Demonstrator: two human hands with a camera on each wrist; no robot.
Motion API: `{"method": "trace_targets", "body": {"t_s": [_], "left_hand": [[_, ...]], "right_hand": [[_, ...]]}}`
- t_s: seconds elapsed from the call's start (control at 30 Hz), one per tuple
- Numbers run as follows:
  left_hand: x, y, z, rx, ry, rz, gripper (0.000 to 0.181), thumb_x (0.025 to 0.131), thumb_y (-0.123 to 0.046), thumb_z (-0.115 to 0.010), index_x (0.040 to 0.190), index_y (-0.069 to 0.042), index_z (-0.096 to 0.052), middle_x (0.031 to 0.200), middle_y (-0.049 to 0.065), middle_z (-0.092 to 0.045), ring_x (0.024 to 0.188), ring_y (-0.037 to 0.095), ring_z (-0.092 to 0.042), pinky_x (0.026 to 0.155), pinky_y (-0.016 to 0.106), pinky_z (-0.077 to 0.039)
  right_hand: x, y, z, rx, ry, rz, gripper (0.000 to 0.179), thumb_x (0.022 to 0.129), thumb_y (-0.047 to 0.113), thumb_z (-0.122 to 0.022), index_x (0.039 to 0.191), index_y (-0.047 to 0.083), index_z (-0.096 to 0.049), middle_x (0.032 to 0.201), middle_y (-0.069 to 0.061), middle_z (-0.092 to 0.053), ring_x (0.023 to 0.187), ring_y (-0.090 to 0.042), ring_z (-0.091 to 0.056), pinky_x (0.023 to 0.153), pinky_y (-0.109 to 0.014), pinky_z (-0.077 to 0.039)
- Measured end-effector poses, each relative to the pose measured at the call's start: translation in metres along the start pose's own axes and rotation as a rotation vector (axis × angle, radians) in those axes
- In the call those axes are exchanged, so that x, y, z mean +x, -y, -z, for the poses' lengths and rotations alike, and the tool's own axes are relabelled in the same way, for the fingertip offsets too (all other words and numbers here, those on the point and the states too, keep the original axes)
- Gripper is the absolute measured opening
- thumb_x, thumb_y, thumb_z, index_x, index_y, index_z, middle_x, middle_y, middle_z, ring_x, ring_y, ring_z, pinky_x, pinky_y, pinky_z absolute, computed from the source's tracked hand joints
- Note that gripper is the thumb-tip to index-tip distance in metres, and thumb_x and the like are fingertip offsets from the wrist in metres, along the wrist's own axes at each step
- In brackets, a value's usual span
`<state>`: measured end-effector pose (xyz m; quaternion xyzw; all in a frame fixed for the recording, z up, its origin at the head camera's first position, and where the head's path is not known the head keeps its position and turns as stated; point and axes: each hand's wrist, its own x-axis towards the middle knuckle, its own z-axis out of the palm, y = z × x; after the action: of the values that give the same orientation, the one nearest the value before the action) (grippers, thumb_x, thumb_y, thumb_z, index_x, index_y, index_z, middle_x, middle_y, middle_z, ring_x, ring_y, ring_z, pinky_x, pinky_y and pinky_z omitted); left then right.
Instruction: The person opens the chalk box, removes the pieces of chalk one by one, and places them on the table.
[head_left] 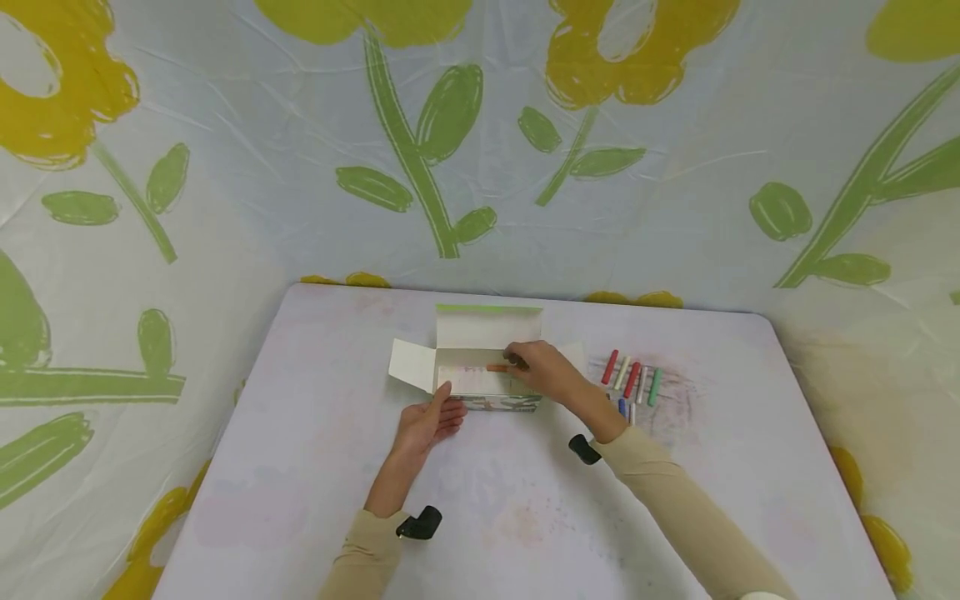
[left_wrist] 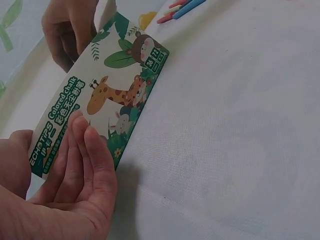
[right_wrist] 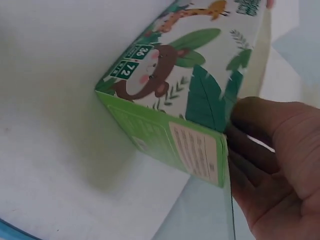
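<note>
An open colored chalk box (head_left: 487, 403), printed with a giraffe and other animals, stands at the far middle of the table. My left hand (head_left: 427, 425) holds its front left corner, thumb at the rim and fingers along the front panel (left_wrist: 112, 75). Over the box's right half, my right hand (head_left: 546, 368) pinches an orange-brown chalk stick (head_left: 497, 367), which lies sideways above the opening. In the right wrist view the fingertips are hidden behind the box's edge. How much chalk lies inside is hard to tell.
Several loose chalk sticks, among them a green one (head_left: 656, 387) and a red one (head_left: 611, 367), lie right of the box on a smudged patch. The box's lid (head_left: 487, 327) stands up at the back; a side flap (head_left: 412, 364) sticks out left. A flowered cloth (head_left: 465, 175) hangs behind the table.
</note>
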<state>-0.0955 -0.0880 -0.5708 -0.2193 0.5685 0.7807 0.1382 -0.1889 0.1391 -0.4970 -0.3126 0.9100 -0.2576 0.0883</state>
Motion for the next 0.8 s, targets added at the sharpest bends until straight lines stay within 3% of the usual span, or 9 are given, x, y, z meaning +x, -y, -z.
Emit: {"method": "trace_targets", "body": {"t_s": [0.17,0.27,0.53,0.6,0.8], "left_hand": [[0.000,0.000,0.000,0.001,0.002,0.000,0.067,0.097,-0.050,-0.069,0.114,0.015,-0.068,0.099,0.014,-0.076,0.084,0.014,-0.073,0.076,0.025,-0.060],[0.000,0.000,0.000,-0.002,0.008,-0.004,0.067,0.098,-0.049,-0.068,0.115,0.015,-0.068,0.100,0.016,-0.076,0.085,0.014,-0.073,0.076,0.025,-0.060],[0.002,-0.001,-0.001,-0.004,0.011,-0.012,0.065,0.099,-0.047,-0.068,0.115,0.016,-0.068,0.102,0.018,-0.076,0.085,0.015,-0.074,0.078,0.026,-0.061],[0.002,-0.002,-0.002,-0.005,0.003,-0.009,0.065,0.099,-0.048,-0.068,0.115,0.016,-0.068,0.101,0.019,-0.076,0.083,0.015,-0.074,0.077,0.026,-0.061],[0.002,-0.002,0.000,-0.006,-0.004,0.013,0.068,0.098,-0.050,-0.068,0.116,0.016,-0.067,0.101,0.018,-0.076,0.084,0.015,-0.074,0.078,0.026,-0.060]], "right_hand": [[0.006,0.007,-0.011,-0.186,0.072,-0.012,0.006,0.096,0.003,-0.071,0.098,-0.002,-0.068,0.087,-0.011,-0.070,0.074,-0.022,-0.060,0.069,-0.037,-0.052],[0.007,0.008,-0.016,-0.248,0.090,-0.008,0.005,0.095,-0.001,-0.071,0.099,-0.002,-0.068,0.090,-0.013,-0.070,0.078,-0.024,-0.064,0.070,-0.038,-0.054],[0.008,0.012,-0.017,-0.316,0.096,0.001,0.031,0.094,-0.007,-0.069,0.124,-0.002,-0.071,0.102,-0.016,-0.074,0.093,-0.029,-0.071,0.080,-0.039,-0.059],[0.009,0.014,-0.017,-0.339,0.109,-0.003,0.031,0.094,-0.007,-0.067,0.125,-0.002,-0.072,0.099,-0.016,-0.074,0.092,-0.028,-0.071,0.079,-0.038,-0.059],[0.010,0.017,-0.017,-0.368,0.148,-0.001,0.014,0.096,-0.007,-0.065,0.107,-0.004,-0.074,0.088,-0.014,-0.071,0.080,-0.023,-0.065,0.072,-0.037,-0.055]]}}
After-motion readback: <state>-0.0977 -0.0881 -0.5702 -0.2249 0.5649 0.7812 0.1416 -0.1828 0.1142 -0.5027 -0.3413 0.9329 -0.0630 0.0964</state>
